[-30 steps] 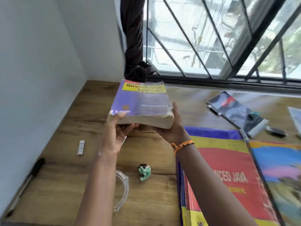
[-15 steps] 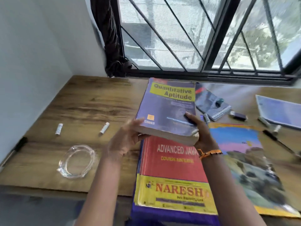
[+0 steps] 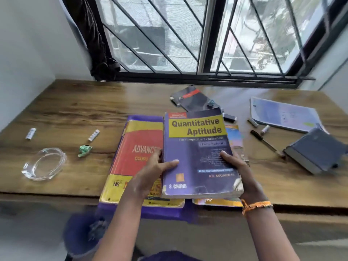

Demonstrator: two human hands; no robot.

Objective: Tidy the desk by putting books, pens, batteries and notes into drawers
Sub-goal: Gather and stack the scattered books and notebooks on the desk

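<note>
A thick purple book titled Quantitative Aptitude [image 3: 197, 151] is held over the desk's near edge. My left hand [image 3: 150, 172] grips its left side and my right hand [image 3: 237, 166] grips its right side. Under it lie a red and yellow Java book [image 3: 135, 147] and a colourful book [image 3: 234, 136], partly hidden. Two white batteries [image 3: 30, 133] [image 3: 93, 134] lie at the left. More batteries [image 3: 252, 122] [image 3: 264, 129] and a black pen [image 3: 263, 140] lie at the right. No drawer is in view.
A wooden desk [image 3: 75, 110] stands under a barred window. A glass ashtray [image 3: 44, 163] and a crumpled green note [image 3: 84, 150] sit at the left. A dark booklet [image 3: 192, 97], a blue paper pad [image 3: 282, 113] and a dark notebook [image 3: 318, 149] lie behind and right.
Both hands have brought the purple book from the far left of the desk toward me and to the right, over the Java book. The camera has turned right and down.
</note>
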